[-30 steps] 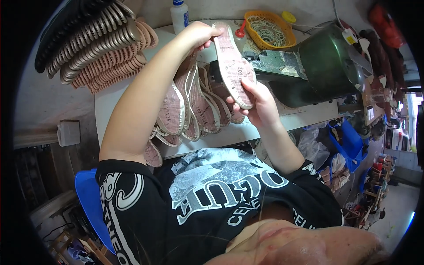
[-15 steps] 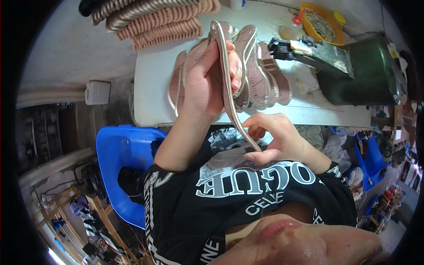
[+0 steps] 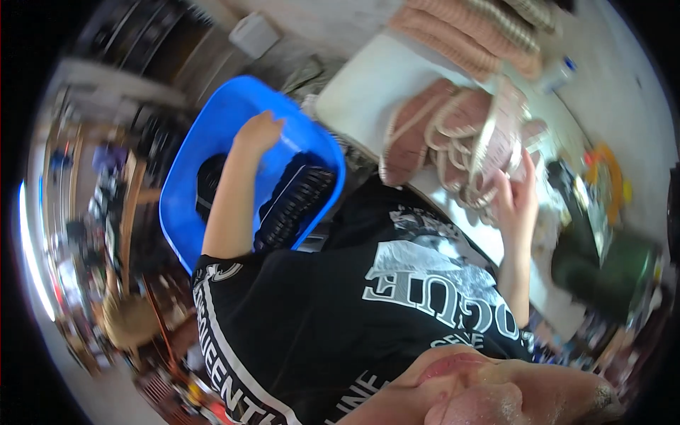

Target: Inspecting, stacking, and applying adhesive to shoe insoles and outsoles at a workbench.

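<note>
While the right hand (image 3: 517,190) touched one insole (image 3: 501,131) over the desk (image 3: 354,92) and the left hand (image 3: 261,133) hung over the blue tub (image 3: 239,105) beside it, both grips unclear, other insoles (image 3: 411,131), seemingly already edged, lay heaped on the desk.

We take this for a shoemaking workshop: pinkish insoles (image 3: 411,142) lie heaped on the white table (image 3: 354,92), ridged pink and metallic pieces (image 3: 460,44) are stacked by its far edge, a dark green machine (image 3: 613,273) stands toward its right, and a blue tub (image 3: 241,95) of black ridged pieces (image 3: 297,202) sits to its left.
</note>
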`<state>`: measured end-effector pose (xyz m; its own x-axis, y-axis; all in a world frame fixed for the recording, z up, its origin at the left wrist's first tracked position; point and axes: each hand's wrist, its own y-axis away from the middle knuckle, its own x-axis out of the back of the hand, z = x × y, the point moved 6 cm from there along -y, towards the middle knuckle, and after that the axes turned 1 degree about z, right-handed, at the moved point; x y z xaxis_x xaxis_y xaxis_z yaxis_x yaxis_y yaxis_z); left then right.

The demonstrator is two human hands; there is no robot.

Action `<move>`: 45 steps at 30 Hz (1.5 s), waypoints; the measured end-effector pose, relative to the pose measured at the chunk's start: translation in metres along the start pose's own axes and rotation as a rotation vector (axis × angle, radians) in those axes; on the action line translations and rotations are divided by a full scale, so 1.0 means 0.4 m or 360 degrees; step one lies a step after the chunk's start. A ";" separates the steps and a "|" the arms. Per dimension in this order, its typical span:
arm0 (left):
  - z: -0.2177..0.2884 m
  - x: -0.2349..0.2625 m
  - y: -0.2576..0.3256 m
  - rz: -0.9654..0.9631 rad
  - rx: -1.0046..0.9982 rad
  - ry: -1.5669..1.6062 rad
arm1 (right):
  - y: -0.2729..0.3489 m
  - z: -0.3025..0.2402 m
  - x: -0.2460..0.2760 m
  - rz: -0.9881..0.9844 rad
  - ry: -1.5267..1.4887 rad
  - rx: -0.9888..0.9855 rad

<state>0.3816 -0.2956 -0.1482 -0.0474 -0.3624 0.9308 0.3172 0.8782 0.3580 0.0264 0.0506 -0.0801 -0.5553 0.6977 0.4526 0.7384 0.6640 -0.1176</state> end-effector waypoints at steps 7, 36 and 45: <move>-0.639 -0.198 0.286 -0.0186 0.1142 -0.0004 | -0.042 -0.074 -0.002 0.0056 -0.0085 0.0269; 0.570 -0.109 0.017 0.0047 -0.1040 0.1231 | -0.019 0.123 -0.022 0.0035 -0.0689 -0.0575; 0.666 -0.172 -0.026 -0.0425 -0.1026 0.1652 | -0.110 0.147 0.006 -0.0183 -0.0637 -0.0833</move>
<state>0.1291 -0.1965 -0.1964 0.4941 -0.8378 0.2324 0.8321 0.5331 0.1528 -0.0301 0.0389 -0.1259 -0.6660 0.7434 0.0617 0.6984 0.5923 0.4018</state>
